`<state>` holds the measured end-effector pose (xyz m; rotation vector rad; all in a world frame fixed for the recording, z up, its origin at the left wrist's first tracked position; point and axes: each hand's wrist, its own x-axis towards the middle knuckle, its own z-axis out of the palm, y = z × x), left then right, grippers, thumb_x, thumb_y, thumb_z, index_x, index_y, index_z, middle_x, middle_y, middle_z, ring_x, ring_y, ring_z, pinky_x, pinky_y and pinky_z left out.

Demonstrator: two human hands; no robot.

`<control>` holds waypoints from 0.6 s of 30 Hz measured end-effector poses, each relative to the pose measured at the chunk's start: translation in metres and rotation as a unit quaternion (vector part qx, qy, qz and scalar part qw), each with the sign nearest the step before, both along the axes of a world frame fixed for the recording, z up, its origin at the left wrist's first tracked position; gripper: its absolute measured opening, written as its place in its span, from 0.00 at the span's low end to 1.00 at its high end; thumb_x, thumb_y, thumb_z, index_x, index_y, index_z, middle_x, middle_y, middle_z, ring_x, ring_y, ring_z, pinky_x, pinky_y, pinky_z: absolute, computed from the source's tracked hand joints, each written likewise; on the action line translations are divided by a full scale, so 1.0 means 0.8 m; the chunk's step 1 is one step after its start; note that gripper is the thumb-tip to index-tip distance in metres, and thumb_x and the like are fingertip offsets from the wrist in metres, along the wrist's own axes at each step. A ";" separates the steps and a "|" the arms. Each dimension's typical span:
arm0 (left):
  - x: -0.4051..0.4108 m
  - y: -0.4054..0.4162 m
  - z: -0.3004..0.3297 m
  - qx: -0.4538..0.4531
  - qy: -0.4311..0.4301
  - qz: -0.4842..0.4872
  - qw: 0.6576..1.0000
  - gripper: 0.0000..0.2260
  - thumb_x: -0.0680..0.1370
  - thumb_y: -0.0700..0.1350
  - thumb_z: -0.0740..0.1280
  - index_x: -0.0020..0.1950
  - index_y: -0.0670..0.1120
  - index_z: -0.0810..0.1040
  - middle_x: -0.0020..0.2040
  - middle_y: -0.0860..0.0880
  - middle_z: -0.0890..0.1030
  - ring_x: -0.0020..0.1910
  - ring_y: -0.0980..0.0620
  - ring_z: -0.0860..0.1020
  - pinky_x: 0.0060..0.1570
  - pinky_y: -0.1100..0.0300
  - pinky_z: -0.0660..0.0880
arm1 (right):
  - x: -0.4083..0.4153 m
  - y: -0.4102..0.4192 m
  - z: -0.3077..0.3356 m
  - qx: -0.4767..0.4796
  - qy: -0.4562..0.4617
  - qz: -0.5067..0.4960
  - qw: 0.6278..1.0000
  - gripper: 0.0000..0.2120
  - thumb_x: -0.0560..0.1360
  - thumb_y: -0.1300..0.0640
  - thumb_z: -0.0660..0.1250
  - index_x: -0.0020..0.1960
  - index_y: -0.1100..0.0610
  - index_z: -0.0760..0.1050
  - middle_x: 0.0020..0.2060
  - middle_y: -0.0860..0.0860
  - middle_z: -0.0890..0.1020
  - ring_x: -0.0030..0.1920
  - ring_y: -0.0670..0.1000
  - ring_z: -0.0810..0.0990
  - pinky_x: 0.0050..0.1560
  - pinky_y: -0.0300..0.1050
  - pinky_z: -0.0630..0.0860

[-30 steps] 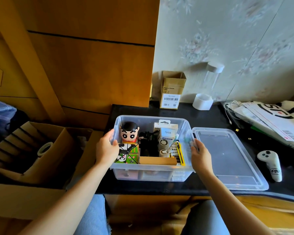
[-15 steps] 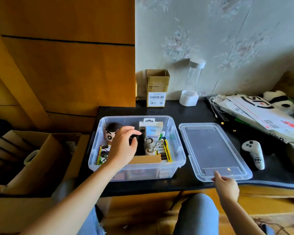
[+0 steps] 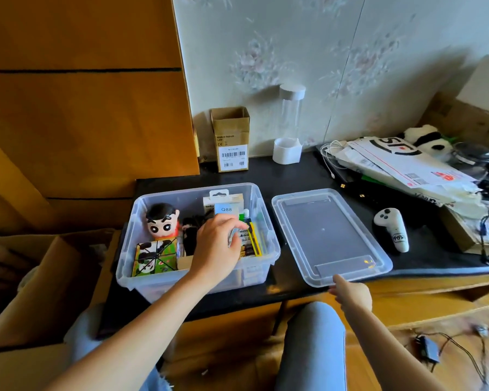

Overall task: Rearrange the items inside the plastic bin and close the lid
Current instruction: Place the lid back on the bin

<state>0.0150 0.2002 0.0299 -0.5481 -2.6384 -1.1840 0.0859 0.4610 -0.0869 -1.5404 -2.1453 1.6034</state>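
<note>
The clear plastic bin (image 3: 266, 235) stands open on the black desk. It holds a cartoon boy figure (image 3: 162, 221), a green panda box (image 3: 155, 258), black cables (image 3: 189, 232), a Q88 pack (image 3: 226, 206) and yellow battery packs (image 3: 251, 241). My left hand (image 3: 216, 249) reaches into the bin's right half, with its fingers curled round a small pale item (image 3: 232, 235) among the packs. The clear lid (image 3: 328, 235) lies flat to the right of the bin. My right hand (image 3: 350, 294) touches the lid's near rim with its fingertips.
A white game controller (image 3: 393, 228) lies right of the lid, beside a pile of mail bags (image 3: 401, 165) and a panda plush (image 3: 426, 139). A small cardboard box (image 3: 232, 139) and a clear tube (image 3: 290, 125) stand by the wall. An open carton (image 3: 40, 277) sits on the left.
My left hand left the bin's left wall, crossed over the figure and now curls round an item on the right. My right hand dropped from the bin's right wall to the lid's near rim.
</note>
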 end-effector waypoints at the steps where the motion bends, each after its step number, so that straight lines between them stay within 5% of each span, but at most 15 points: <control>1: 0.002 0.004 0.000 -0.001 0.006 -0.007 1.000 0.10 0.76 0.34 0.64 0.50 0.45 0.82 0.55 0.49 0.77 0.60 0.51 0.73 0.63 0.45 0.69 | 0.002 -0.002 0.002 -0.019 0.009 -0.019 1.000 0.13 0.73 0.53 0.63 0.34 0.59 0.77 0.34 0.51 0.82 0.35 0.51 0.78 0.37 0.45 0.73; 3: 0.005 0.014 0.001 -0.007 0.024 -0.028 0.999 0.10 0.76 0.34 0.64 0.51 0.45 0.81 0.55 0.48 0.77 0.60 0.51 0.73 0.64 0.48 0.68 | 0.003 -0.008 0.010 -0.065 0.052 -0.059 0.995 0.12 0.72 0.54 0.64 0.34 0.60 0.77 0.31 0.51 0.80 0.30 0.50 0.73 0.30 0.42 0.68; 5: 0.010 0.025 0.003 -0.010 0.034 -0.055 0.998 0.10 0.77 0.34 0.63 0.51 0.45 0.81 0.55 0.49 0.77 0.60 0.53 0.72 0.64 0.61 0.66 | 0.000 -0.016 0.028 -0.095 0.117 -0.068 0.986 0.12 0.73 0.56 0.64 0.32 0.60 0.75 0.28 0.53 0.77 0.26 0.49 0.68 0.26 0.40 0.64; 7: 0.014 0.037 0.006 -0.013 0.028 -0.086 0.996 0.10 0.77 0.35 0.63 0.53 0.46 0.81 0.56 0.50 0.76 0.60 0.55 0.71 0.60 0.76 0.60 | -0.009 -0.026 0.054 -0.088 0.176 -0.048 0.979 0.13 0.74 0.57 0.63 0.32 0.59 0.73 0.29 0.54 0.76 0.27 0.49 0.68 0.27 0.40 0.64; 10: 0.016 0.058 0.011 -0.018 -0.002 -0.148 0.989 0.13 0.76 0.36 0.64 0.59 0.47 0.78 0.60 0.50 0.73 0.62 0.56 0.69 0.59 0.80 0.55 | -0.025 -0.038 0.103 -0.044 0.252 -0.029 0.966 0.13 0.73 0.56 0.62 0.30 0.57 0.72 0.28 0.53 0.77 0.27 0.48 0.69 0.29 0.41 0.66; 14: 0.008 0.085 0.017 -0.061 -0.065 -0.203 0.975 0.25 0.76 0.42 0.68 0.72 0.49 0.65 0.68 0.50 0.67 0.67 0.54 0.66 0.63 0.73 0.56 | -0.041 -0.053 0.158 0.023 0.333 0.000 0.943 0.12 0.70 0.56 0.63 0.28 0.56 0.68 0.23 0.48 0.74 0.23 0.45 0.68 0.28 0.42 0.66; 18: 0.002 0.102 0.032 -0.016 -0.122 -0.175 0.977 0.26 0.77 0.45 0.66 0.72 0.56 0.60 0.64 0.51 0.72 0.56 0.51 0.76 0.55 0.57 0.74 | -0.051 -0.072 0.201 0.163 0.362 0.098 0.913 0.10 0.67 0.55 0.64 0.30 0.58 0.67 0.23 0.47 0.70 0.25 0.44 0.67 0.27 0.36 0.65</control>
